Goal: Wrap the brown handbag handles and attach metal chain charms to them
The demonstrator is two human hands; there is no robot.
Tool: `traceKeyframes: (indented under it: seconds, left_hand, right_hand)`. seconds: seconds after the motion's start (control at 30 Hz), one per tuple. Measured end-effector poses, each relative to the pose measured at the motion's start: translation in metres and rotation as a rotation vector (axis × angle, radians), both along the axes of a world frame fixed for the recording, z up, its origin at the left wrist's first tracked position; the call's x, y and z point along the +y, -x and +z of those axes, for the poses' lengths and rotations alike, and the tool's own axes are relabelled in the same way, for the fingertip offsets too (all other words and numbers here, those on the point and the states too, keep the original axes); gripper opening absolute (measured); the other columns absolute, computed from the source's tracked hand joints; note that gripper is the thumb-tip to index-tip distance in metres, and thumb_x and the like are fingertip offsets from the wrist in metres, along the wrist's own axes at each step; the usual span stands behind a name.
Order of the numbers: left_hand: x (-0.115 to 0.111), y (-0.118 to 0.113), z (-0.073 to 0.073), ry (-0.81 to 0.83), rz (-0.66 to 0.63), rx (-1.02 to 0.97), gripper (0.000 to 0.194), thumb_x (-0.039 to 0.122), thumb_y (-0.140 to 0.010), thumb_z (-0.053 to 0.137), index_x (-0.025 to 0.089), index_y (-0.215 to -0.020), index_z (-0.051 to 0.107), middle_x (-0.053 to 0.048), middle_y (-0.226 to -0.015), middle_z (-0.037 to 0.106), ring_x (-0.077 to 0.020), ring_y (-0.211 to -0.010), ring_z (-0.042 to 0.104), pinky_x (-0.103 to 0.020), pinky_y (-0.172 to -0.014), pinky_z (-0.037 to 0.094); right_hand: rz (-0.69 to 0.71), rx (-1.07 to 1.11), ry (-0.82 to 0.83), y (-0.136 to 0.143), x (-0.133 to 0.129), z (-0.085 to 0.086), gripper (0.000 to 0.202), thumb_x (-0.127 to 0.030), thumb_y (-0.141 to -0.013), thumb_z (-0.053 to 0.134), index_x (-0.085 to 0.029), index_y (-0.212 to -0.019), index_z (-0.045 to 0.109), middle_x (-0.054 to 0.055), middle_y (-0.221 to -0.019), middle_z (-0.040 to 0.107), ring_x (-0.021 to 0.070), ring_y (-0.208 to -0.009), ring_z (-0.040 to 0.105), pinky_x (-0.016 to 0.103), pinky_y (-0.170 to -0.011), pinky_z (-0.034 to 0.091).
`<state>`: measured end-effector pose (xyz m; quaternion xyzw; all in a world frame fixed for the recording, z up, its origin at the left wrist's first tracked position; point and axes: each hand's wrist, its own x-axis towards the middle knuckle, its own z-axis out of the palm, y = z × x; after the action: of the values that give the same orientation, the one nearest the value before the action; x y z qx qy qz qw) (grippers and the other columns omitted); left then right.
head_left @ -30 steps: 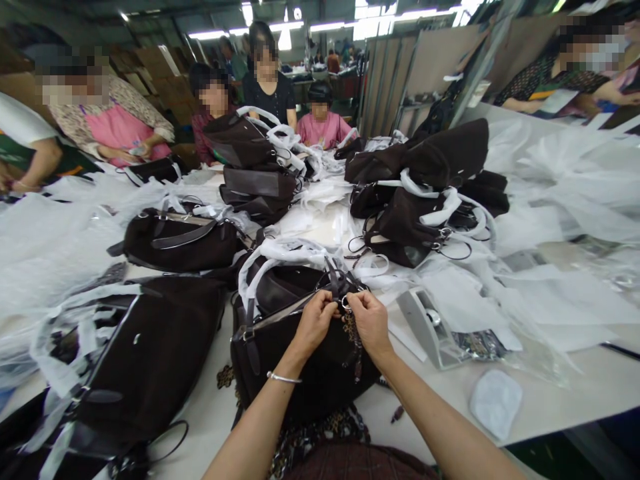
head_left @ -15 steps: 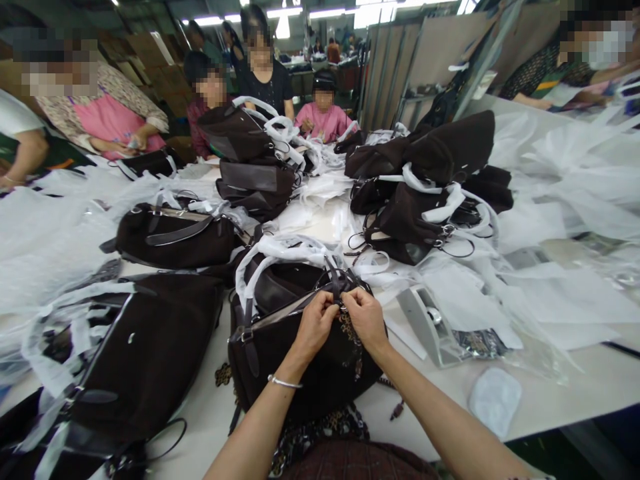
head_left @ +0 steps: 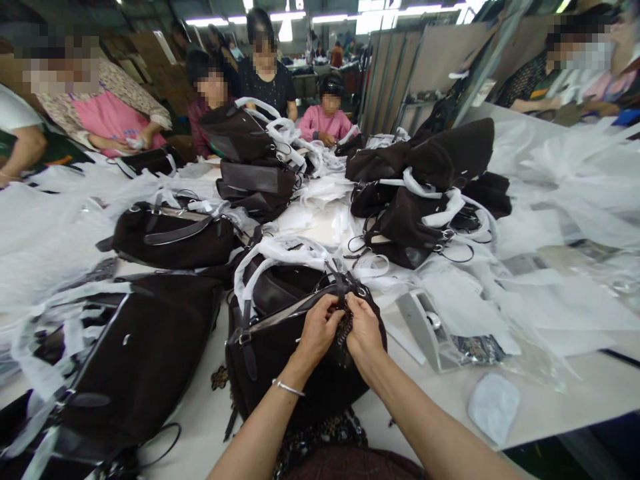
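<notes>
Handbag (head_left: 280, 360), dark brown, lies on its side on the table (head_left: 550, 400) directly in front of the person, opening turned away, so that its top edge and strap fittings sit within easy reach of both hands. Left hand (head_left: 317, 330) and right hand (head_left: 364, 333) meet at that top edge, thumbs almost touching. Both are closed in a pinch, fingers curled around a small patterned piece (head_left: 344, 328) hanging from the hardware; exactly what each finger grips is hidden behind the knuckles. Judged from the pose, the two-handed pinch steadies a small fitting that one hand alone could not hold and work.

White wrapping (head_left: 280, 253) is wound around the bag's handles, apparently as protection for them. A thin bracelet (head_left: 289, 387) sits on the left wrist.

Surroundings: a second dark bag (head_left: 145, 360) lies flat just to the left, its wrapped straps spread out. Further dark bags (head_left: 175, 237) lie beyond it, and more are stacked in a heap (head_left: 430, 180) near the middle of the table, all with white-wrapped handles. A tape dispenser (head_left: 425, 327) stands just right of the hands, within reach. A white pad (head_left: 494, 405) lies near the table edge. Loose plastic sheeting (head_left: 565, 193) covers the right side. Other people (head_left: 120, 120) sit along the far edge, their hands well apart from the person's own.
</notes>
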<state>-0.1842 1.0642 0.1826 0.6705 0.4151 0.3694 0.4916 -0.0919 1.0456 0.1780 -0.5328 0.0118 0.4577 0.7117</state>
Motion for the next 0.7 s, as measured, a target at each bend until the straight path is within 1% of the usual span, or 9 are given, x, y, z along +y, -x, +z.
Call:
traceKeyframes:
  seconds: [0.1, 0.2, 0.3, 0.37, 0.43, 0.53, 0.57, 0.63, 0.7]
  left_hand:
    - [-0.001, -0.002, -0.003, 0.015, 0.047, -0.001, 0.012, 0.014, -0.085, 0.056, 0.020, -0.094, 0.061, 0.000, -0.088, 0.066, -0.0136, -0.080, 0.062, -0.025, -0.076, 0.047]
    - [-0.001, -0.004, -0.005, 0.026, 0.067, 0.007, 0.009, 0.016, -0.085, 0.057, 0.020, -0.093, 0.059, 0.000, -0.086, 0.065, -0.0137, -0.078, 0.062, -0.025, -0.074, 0.047]
    - [-0.001, -0.005, -0.004, 0.038, 0.082, 0.022, 0.007, 0.017, -0.084, 0.058, 0.020, -0.090, 0.057, 0.001, -0.084, 0.064, -0.0139, -0.076, 0.061, -0.025, -0.073, 0.046]
    - [-0.001, -0.006, -0.002, 0.032, 0.101, 0.045, 0.005, 0.018, -0.085, 0.057, 0.021, -0.088, 0.055, 0.001, -0.082, 0.063, -0.0139, -0.075, 0.060, -0.026, -0.072, 0.045]
    - [-0.001, -0.007, 0.000, 0.019, 0.139, 0.072, 0.003, 0.019, -0.086, 0.056, 0.021, -0.088, 0.053, 0.002, -0.081, 0.062, -0.0138, -0.073, 0.059, -0.026, -0.072, 0.043]
    - [-0.001, -0.009, 0.002, 0.016, 0.170, 0.107, 0.004, 0.021, -0.087, 0.055, 0.021, -0.091, 0.052, 0.003, -0.079, 0.060, -0.0137, -0.071, 0.057, -0.026, -0.071, 0.041]
    - [-0.001, -0.009, 0.002, 0.019, 0.164, 0.114, 0.005, 0.021, -0.088, 0.055, 0.021, -0.092, 0.052, 0.003, -0.079, 0.060, -0.0138, -0.071, 0.056, -0.026, -0.071, 0.041]
    - [-0.001, -0.008, 0.002, 0.022, 0.135, 0.119, 0.006, 0.022, -0.088, 0.054, 0.021, -0.095, 0.053, 0.002, -0.081, 0.060, -0.0141, -0.073, 0.057, -0.027, -0.072, 0.041]
    - [-0.001, -0.006, 0.001, 0.014, 0.106, 0.114, 0.006, 0.022, -0.089, 0.053, 0.021, -0.095, 0.053, 0.002, -0.082, 0.061, -0.0142, -0.074, 0.058, -0.027, -0.073, 0.042]
  right_hand:
    - [-0.030, 0.009, 0.020, 0.003, 0.004, 0.001, 0.040, -0.041, -0.046, 0.086, -0.018, -0.072, 0.066, -0.002, -0.072, 0.067, 0.0131, -0.072, 0.058, 0.028, -0.073, 0.048]
    - [-0.042, -0.040, 0.038, 0.006, 0.007, 0.002, 0.038, -0.040, -0.047, 0.085, -0.018, -0.072, 0.067, -0.001, -0.072, 0.067, 0.0143, -0.072, 0.059, 0.029, -0.072, 0.050]
    - [-0.035, -0.117, 0.048, 0.010, 0.006, 0.002, 0.039, -0.044, -0.053, 0.082, -0.017, -0.078, 0.069, 0.003, -0.079, 0.071, 0.0179, -0.079, 0.062, 0.032, -0.077, 0.052]
    - [0.011, -0.185, 0.059, 0.008, 0.002, 0.001, 0.042, -0.050, -0.060, 0.077, -0.017, -0.085, 0.070, 0.006, -0.087, 0.073, 0.0207, -0.085, 0.064, 0.035, -0.080, 0.052]
    - [0.137, -0.350, 0.107, 0.000, -0.004, 0.002, 0.042, -0.055, -0.070, 0.069, -0.017, -0.087, 0.071, 0.007, -0.091, 0.073, 0.0219, -0.088, 0.064, 0.036, -0.084, 0.050]
    - [0.433, -0.780, 0.165, -0.025, -0.012, 0.010, 0.039, -0.055, -0.086, 0.050, -0.022, -0.085, 0.071, 0.005, -0.096, 0.073, 0.0212, -0.093, 0.063, 0.035, -0.088, 0.044]
    - [0.543, -0.918, 0.167, -0.034, -0.013, 0.015, 0.039, -0.052, -0.089, 0.045, -0.023, -0.083, 0.071, 0.004, -0.094, 0.073, 0.0203, -0.092, 0.062, 0.034, -0.086, 0.042]
    - [0.741, -1.154, 0.172, -0.050, -0.010, 0.027, 0.041, -0.048, -0.092, 0.041, -0.023, -0.073, 0.067, 0.003, -0.081, 0.071, 0.0179, -0.078, 0.061, 0.032, -0.075, 0.039]
    - [0.854, -1.369, 0.217, -0.059, -0.005, 0.037, 0.043, -0.044, -0.092, 0.041, -0.022, -0.061, 0.060, 0.002, -0.066, 0.066, 0.0161, -0.064, 0.054, 0.032, -0.064, 0.032]
